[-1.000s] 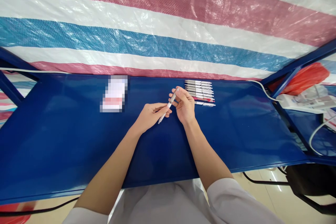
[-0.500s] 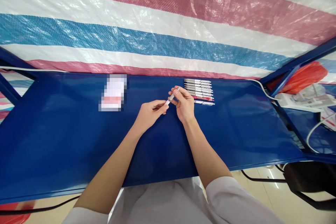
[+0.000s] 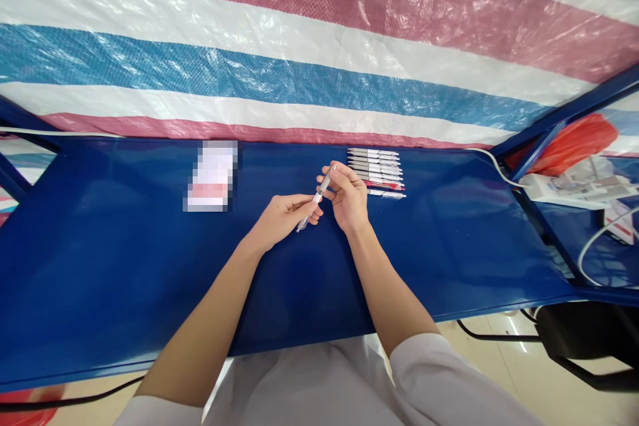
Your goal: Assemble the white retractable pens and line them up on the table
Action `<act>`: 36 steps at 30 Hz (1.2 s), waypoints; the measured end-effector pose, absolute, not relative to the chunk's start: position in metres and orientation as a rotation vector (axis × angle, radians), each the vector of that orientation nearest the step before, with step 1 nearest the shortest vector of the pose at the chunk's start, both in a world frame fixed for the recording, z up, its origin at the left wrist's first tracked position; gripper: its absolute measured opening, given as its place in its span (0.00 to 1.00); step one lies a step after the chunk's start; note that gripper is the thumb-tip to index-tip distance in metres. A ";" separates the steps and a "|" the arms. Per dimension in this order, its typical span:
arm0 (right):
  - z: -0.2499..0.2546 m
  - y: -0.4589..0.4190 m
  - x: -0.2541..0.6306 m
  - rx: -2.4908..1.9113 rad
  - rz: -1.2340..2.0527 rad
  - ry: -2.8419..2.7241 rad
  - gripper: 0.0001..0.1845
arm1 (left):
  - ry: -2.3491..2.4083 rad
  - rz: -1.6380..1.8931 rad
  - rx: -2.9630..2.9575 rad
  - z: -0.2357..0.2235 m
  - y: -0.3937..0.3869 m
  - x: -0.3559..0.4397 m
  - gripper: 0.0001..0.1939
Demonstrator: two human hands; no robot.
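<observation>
Both my hands hold one white pen (image 3: 315, 200) above the blue table (image 3: 124, 266). My left hand (image 3: 281, 218) pinches its lower end, fingers closed around the barrel. My right hand (image 3: 348, 198) grips the upper end, fingers curled. The pen slants from lower left to upper right. Just right of my right hand lies a neat row of several similar white pens (image 3: 377, 172), one with a red part, side by side on the table.
A blurred white and pink card (image 3: 212, 176) lies on the table to the left. A striped plastic tarp (image 3: 299, 53) hangs behind. At right, a white cable (image 3: 494, 166), a red bag (image 3: 569, 143) and clutter sit past the blue frame.
The pen's lower end, hidden in my left hand half a second ago, shows again below the fingers. Both hands stay in nearly the same place.
</observation>
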State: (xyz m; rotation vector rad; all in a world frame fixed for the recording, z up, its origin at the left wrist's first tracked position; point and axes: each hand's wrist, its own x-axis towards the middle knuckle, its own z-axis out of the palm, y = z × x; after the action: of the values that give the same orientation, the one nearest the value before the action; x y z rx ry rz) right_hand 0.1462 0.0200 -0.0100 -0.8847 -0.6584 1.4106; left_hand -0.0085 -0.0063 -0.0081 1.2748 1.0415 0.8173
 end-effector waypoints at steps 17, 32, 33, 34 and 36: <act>-0.008 0.020 0.145 -0.953 1.333 -0.658 0.14 | 1.086 0.901 1.247 -0.008 -0.007 -0.009 0.21; -0.010 0.020 0.143 -0.936 1.322 -0.635 0.13 | 1.287 1.148 1.429 -0.017 -0.009 0.001 0.15; -0.010 0.020 0.142 -0.941 1.325 -0.641 0.13 | 1.310 1.156 1.450 -0.017 -0.009 0.001 0.14; -0.010 0.019 0.141 -0.943 1.327 -0.650 0.14 | 1.332 1.165 1.473 -0.018 -0.009 0.002 0.13; -0.009 0.018 0.140 -0.941 1.316 -0.670 0.14 | 1.369 1.186 1.528 -0.018 -0.010 0.002 0.12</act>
State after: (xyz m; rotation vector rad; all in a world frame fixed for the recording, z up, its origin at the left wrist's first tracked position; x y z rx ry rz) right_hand 0.1400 0.0183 -0.0092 -0.9413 -0.6697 1.3157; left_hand 0.0018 -0.0096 -0.0180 1.5285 1.3694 1.1856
